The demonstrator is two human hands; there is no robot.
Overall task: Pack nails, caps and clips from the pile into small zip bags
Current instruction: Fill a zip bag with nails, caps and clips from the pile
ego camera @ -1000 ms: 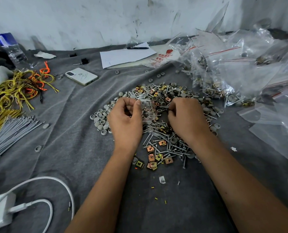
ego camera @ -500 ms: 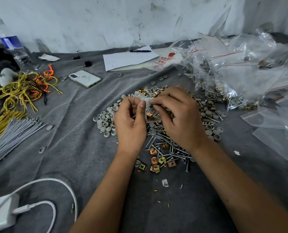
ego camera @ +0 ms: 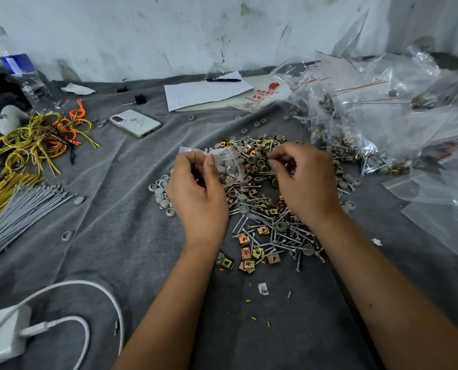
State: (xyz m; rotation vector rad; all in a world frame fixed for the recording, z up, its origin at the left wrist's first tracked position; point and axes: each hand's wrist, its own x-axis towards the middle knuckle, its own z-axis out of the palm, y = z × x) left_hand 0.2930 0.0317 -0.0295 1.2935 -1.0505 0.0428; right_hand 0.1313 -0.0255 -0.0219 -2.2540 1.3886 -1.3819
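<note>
Zip bag: while it is hanging just above the far side of the pile, the small zip bag (ego camera: 226,166) is looking thin, limp and slippery, already carrying a few grey caps; it is best taken by its top edge so the mouth is staying up.
Left hand: the left hand (ego camera: 198,193) is pinching the bag's upper left edge between thumb and curled fingers.
Right hand: the right hand (ego camera: 306,182) is hovering beside the bag with fingers curled and tips drawn together; whether it is holding a small part, I cannot tell.
Pile: the pile (ego camera: 262,209) is lying on the grey cloth (ego camera: 110,236) under both hands, mixing stiff pointed nails (ego camera: 251,225), light grey caps (ego camera: 160,192) that are likely rolling easily, and small square clips (ego camera: 245,252) with sharp edges.
Surroundings: filled clear bags (ego camera: 369,124) are crowding the right, a phone (ego camera: 135,123) and paper (ego camera: 206,93) are lying beyond, yellow wires (ego camera: 35,140) and grey ties (ego camera: 22,209) are sitting left, a white charger cable (ego camera: 70,303) near.
Obstruction: tangled nails are likely snagging the thin plastic.
</note>
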